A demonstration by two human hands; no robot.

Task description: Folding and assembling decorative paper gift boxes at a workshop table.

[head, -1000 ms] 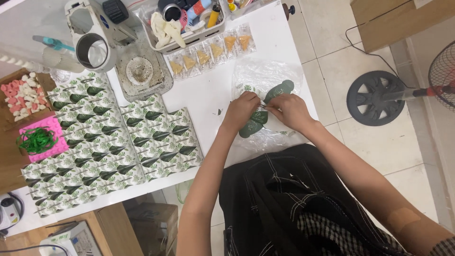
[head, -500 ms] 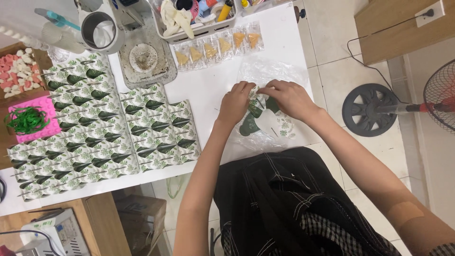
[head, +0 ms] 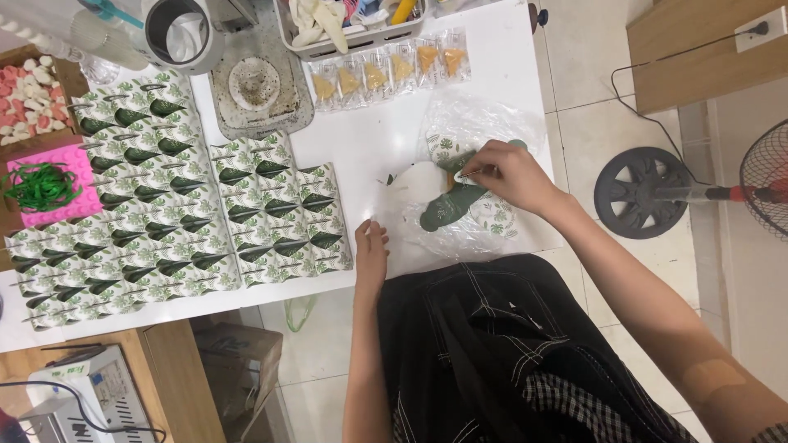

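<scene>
My right hand (head: pixel 501 174) pinches a small flat piece over a heap of green leaf-shaped cutouts (head: pixel 450 207) lying on a crinkled clear plastic bag (head: pixel 484 123). A white leaf-printed sheet (head: pixel 410 190) lies just left of the heap. My left hand (head: pixel 371 250) rests flat near the white table's front edge (head: pixel 361 143), fingers together, holding nothing, right beside the rows of folded leaf-printed packets (head: pixel 176 217).
A row of clear packets with orange triangles (head: pixel 390 70) lies behind the bag. A grey tray (head: pixel 258 86), a metal cup (head: pixel 179 31) and a basket (head: pixel 345 25) stand at the back. A pink mould (head: pixel 49 184) holds green ties. A floor fan (head: pixel 657 193) stands to the right.
My left hand has left the cutouts and dropped back to the table's front edge. My right hand stays over the heap. The view has shifted.
</scene>
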